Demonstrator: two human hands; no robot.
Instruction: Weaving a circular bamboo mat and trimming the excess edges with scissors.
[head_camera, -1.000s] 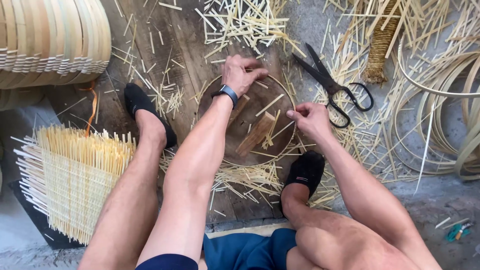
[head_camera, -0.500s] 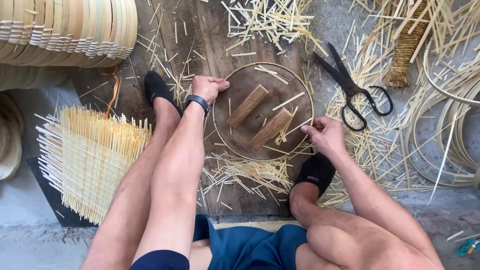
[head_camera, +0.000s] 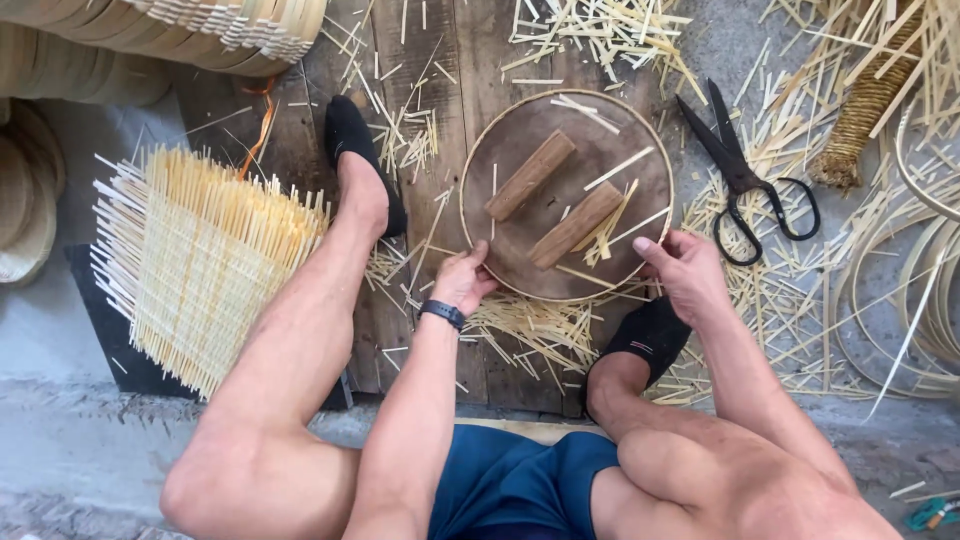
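Observation:
A round brown wooden disc (head_camera: 545, 150) with a thin bamboo hoop around its rim lies on dark planks between my feet. Two short wooden bars (head_camera: 530, 175) are fixed across its top. My left hand (head_camera: 462, 280), with a dark wristband, grips the disc's near-left rim. My right hand (head_camera: 685, 270) holds the near-right rim, thumb on the edge. Loose bamboo slivers lie on the disc and around it.
Black scissors (head_camera: 745, 180) lie right of the disc. A woven mat of bamboo strips (head_camera: 200, 255) sits at the left by my left leg. Stacked woven baskets (head_camera: 200, 30) are at top left, coiled bamboo hoops (head_camera: 900, 290) at right. My feet wear black slippers (head_camera: 355, 140).
My left hand slid from the disc's far-left rim round to the near-left rim. The right hand stayed on the right rim. The camera view shifted, so everything sits lower right.

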